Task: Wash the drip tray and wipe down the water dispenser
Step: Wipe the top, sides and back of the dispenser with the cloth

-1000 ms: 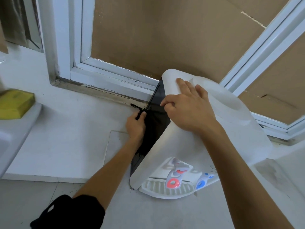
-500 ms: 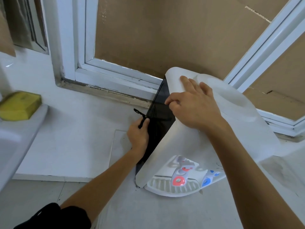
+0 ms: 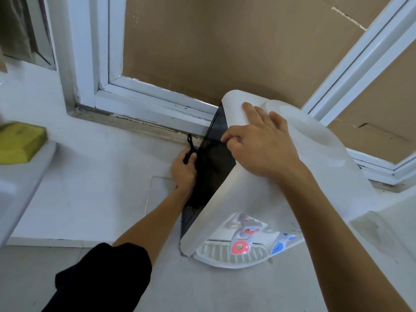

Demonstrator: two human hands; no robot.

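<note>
A white water dispenser [image 3: 236, 199] stands on the white counter in front of a window corner. Its black side panel [image 3: 216, 158] faces left. My right hand [image 3: 258, 145] lies on the dispenser's top left corner, fingers on top and thumb curled over the edge. My left hand [image 3: 183, 170] is down beside the black panel and grips a black cord [image 3: 190, 143] whose end sticks up above the fist. The white ribbed drip tray [image 3: 216, 255] sits at the dispenser's foot, under a red tap [image 3: 239, 246] and a blue tap [image 3: 278, 245].
A yellow sponge [image 3: 18, 143] rests on the rim of a white sink [image 3: 22, 188] at the left. White window frames [image 3: 146, 102] backed with brown cardboard [image 3: 225, 41] close off the space behind the dispenser.
Both hands keep the same holds. My left hand with the cord has shifted slightly along the black panel, and the view has drifted a little.
</note>
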